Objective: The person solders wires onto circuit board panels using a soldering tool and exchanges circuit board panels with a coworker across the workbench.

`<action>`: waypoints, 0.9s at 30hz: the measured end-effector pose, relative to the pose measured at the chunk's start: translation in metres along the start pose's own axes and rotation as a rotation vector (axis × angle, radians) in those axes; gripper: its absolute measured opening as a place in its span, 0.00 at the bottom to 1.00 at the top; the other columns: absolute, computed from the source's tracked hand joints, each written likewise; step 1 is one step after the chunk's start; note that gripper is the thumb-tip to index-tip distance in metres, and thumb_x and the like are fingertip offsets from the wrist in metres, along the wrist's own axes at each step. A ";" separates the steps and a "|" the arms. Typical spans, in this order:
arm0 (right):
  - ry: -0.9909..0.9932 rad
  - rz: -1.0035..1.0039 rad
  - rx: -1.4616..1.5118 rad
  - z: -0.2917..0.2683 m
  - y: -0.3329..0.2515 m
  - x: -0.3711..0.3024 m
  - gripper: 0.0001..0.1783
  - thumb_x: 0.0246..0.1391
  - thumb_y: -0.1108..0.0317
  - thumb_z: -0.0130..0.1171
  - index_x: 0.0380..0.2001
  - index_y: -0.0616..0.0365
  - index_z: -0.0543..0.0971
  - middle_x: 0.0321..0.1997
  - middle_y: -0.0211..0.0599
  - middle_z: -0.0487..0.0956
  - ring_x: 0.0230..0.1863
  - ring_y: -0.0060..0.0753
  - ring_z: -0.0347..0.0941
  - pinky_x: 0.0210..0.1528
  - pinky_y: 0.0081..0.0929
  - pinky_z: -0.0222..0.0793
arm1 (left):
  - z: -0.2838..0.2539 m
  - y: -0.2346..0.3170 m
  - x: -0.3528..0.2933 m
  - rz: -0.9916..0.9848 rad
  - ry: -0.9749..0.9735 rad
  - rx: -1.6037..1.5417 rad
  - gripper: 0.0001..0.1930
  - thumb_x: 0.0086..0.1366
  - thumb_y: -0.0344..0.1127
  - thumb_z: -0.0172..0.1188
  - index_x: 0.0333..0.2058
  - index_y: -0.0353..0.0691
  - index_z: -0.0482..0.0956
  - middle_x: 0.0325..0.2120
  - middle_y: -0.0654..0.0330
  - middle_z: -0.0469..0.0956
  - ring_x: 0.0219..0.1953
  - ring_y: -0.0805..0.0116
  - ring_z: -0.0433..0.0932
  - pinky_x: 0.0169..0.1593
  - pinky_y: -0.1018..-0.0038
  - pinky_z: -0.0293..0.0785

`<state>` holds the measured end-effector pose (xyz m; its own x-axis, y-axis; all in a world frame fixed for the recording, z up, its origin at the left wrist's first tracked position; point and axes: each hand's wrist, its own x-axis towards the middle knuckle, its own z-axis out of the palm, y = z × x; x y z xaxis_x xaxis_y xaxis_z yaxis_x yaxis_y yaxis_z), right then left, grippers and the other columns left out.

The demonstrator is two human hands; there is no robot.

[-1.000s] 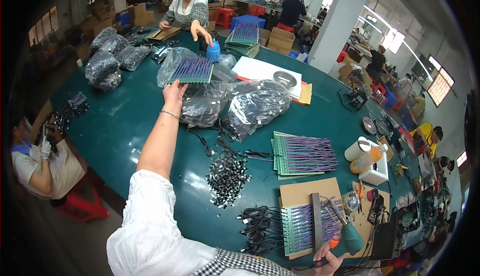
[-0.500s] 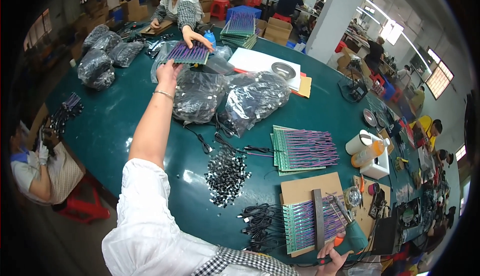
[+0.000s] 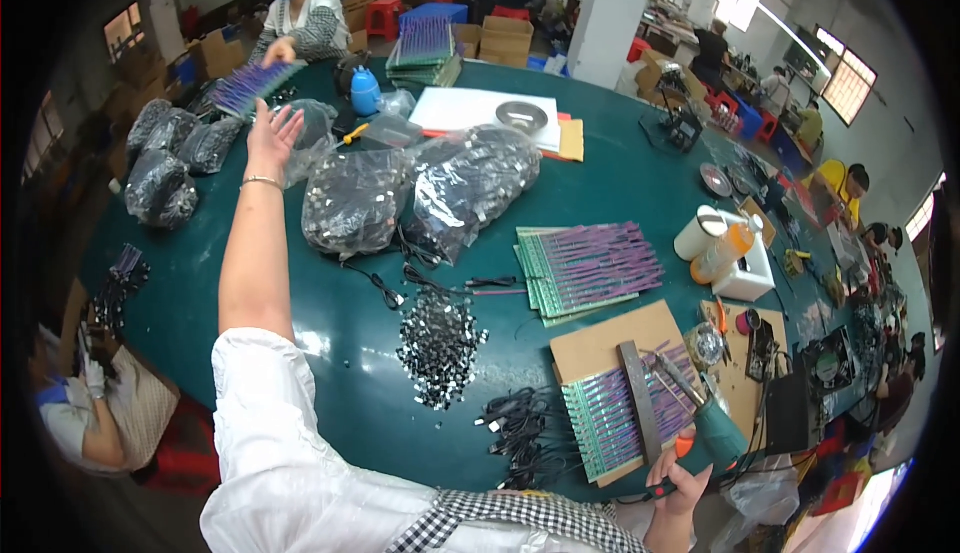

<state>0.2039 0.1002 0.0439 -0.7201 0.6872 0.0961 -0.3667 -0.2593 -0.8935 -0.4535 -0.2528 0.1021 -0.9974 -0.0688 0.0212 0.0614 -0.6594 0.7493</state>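
Note:
My left hand reaches far out over the table, palm up and fingers apart, holding nothing. Just beyond its fingertips is a green circuit-board panel with purple strips, gripped by a masked co-worker's hand; I cannot tell if my fingers still touch it. At the lower right my right hand is closed round the dark-and-red grip of a green soldering gun. The gun's metal tip points over another board panel, which lies on cardboard under a dark metal bar.
Black USB cables lie left of the panel, beside a heap of small connectors. Stacked panels sit behind. Plastic bags of cables fill mid-table. An orange bottle and white foam box stand right.
The panel has gone from my left hand to the co-worker, moving left and away. My left fingers have spread. The view has shifted; my right hand stays at the soldering gun.

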 end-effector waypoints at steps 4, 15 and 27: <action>-0.015 -0.020 -0.050 -0.003 0.004 -0.002 0.31 0.38 0.72 0.62 0.48 0.68 0.62 0.16 0.37 0.67 0.12 0.29 0.64 0.12 0.24 0.66 | 0.025 -0.013 -0.030 -0.071 -0.195 0.253 0.27 0.63 0.40 0.56 0.53 0.30 0.59 0.51 0.46 0.68 0.44 0.51 0.76 0.44 0.69 0.78; -0.046 0.049 -0.045 -0.015 0.016 -0.008 0.31 0.41 0.72 0.60 0.49 0.70 0.62 0.18 0.36 0.67 0.15 0.28 0.65 0.15 0.22 0.66 | 0.055 -0.106 -0.238 -0.105 -0.948 1.236 0.09 0.57 0.35 0.59 0.34 0.36 0.79 0.28 0.62 0.79 0.30 0.74 0.77 0.33 0.77 0.72; -0.054 0.072 -0.024 -0.055 0.014 -0.037 0.32 0.41 0.73 0.62 0.50 0.70 0.62 0.17 0.35 0.67 0.16 0.28 0.66 0.18 0.22 0.68 | 0.032 -0.196 -0.348 0.435 -0.966 1.687 0.10 0.47 0.36 0.67 0.27 0.41 0.78 0.25 0.60 0.75 0.34 0.60 0.72 0.37 0.67 0.69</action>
<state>0.2580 0.1081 0.0038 -0.7753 0.6293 0.0540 -0.2990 -0.2903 -0.9090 -0.1198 -0.0753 -0.0311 -0.6497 0.7351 0.1936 0.7475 0.5715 0.3385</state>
